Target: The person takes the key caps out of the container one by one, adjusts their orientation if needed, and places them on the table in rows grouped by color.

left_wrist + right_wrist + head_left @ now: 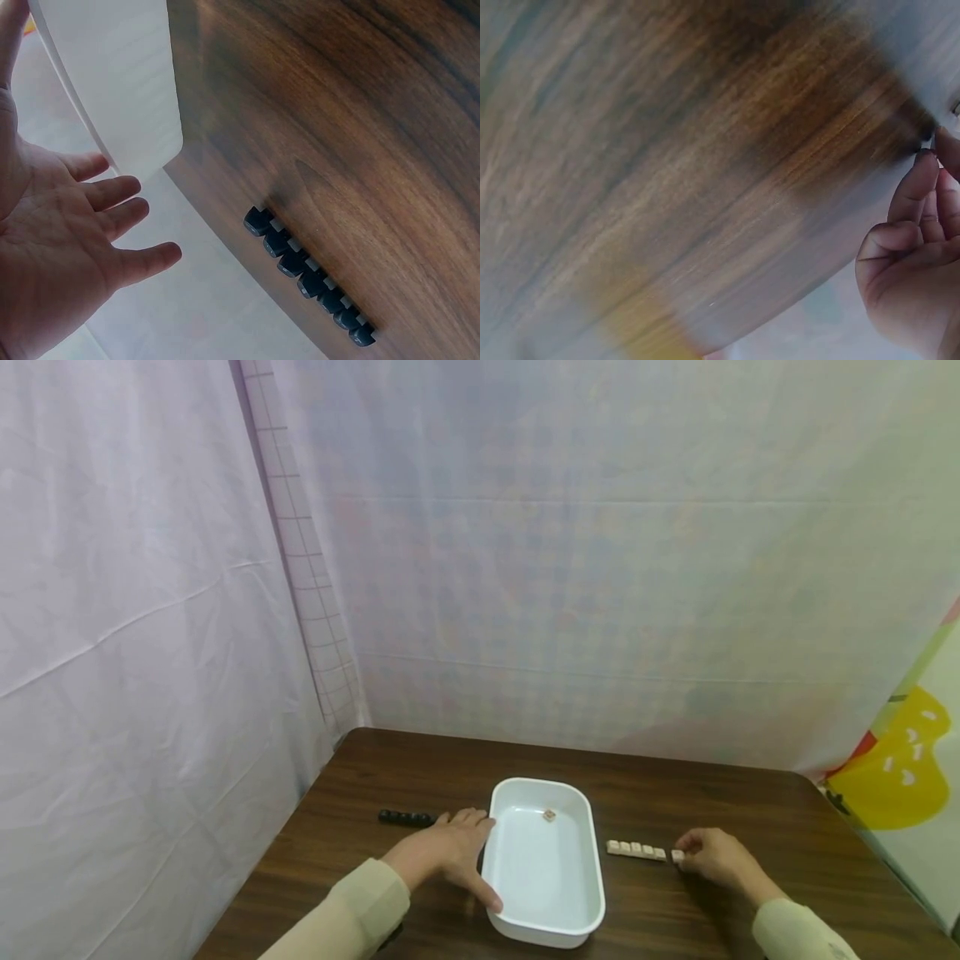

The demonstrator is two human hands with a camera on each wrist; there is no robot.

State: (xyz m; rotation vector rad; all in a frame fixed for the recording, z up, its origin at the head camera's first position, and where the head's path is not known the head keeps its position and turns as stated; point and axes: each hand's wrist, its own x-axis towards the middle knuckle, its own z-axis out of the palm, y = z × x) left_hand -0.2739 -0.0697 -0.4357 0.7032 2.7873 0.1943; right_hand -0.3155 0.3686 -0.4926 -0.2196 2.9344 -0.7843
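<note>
A white rectangular tray (pixel 542 877) stands on the table, with one small square piece (pixel 549 815) lying inside toward its far end. Spread fingers of my left hand (pixel 450 850) rest against the tray's left rim, the thumb near its front corner. To the right of the tray lies a short row of white keycaps (pixel 636 850). At this row's right end my right hand (pixel 718 858) pinches a single white keycap (pixel 678 856) between thumb and fingertips, a small gap from the others. In the right wrist view the keycap is mostly hidden by the fingers.
A row of black keycaps (pixel 307 277) lies left of the tray, partly behind my left hand in the head view. The brown wooden table (pixel 435 756) ends at a pale curtain (pixel 600 610) behind and a white curtain (pixel 150 652) at left.
</note>
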